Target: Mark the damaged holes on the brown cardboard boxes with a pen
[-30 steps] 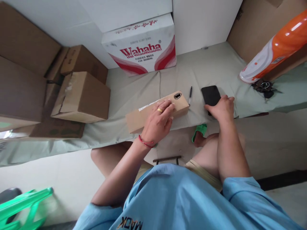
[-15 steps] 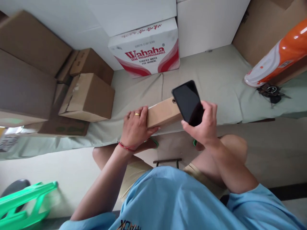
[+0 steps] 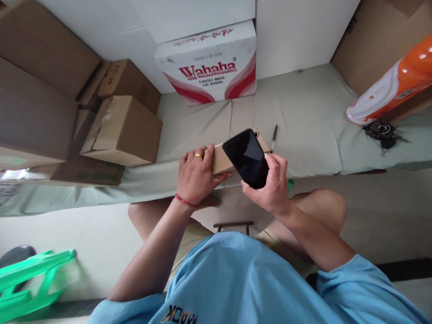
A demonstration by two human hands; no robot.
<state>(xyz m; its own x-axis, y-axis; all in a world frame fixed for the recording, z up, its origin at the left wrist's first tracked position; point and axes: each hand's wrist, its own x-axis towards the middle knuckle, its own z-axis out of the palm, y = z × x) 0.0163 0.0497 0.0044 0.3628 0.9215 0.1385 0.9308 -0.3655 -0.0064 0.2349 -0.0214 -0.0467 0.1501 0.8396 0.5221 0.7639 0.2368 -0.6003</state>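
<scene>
Black phone (image 3: 246,157) is held in R hand (image 3: 272,191), fingers wrapped round its lower end, screen dark and tilted up. Behind it a flat brown box (image 3: 219,161) lies on the cloth-covered table (image 3: 310,117), near the front edge. L hand (image 3: 196,174) is clamped over the box's left end. A pen (image 3: 274,136) lies just right of the box. Wahaha carton (image 3: 209,63) stands at the back.

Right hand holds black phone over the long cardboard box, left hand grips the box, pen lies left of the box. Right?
One slip: the pen lies right of the long cardboard box, not left; the head view shows it. The right hand does hold the black phone over it, and the left hand grips it.
</scene>
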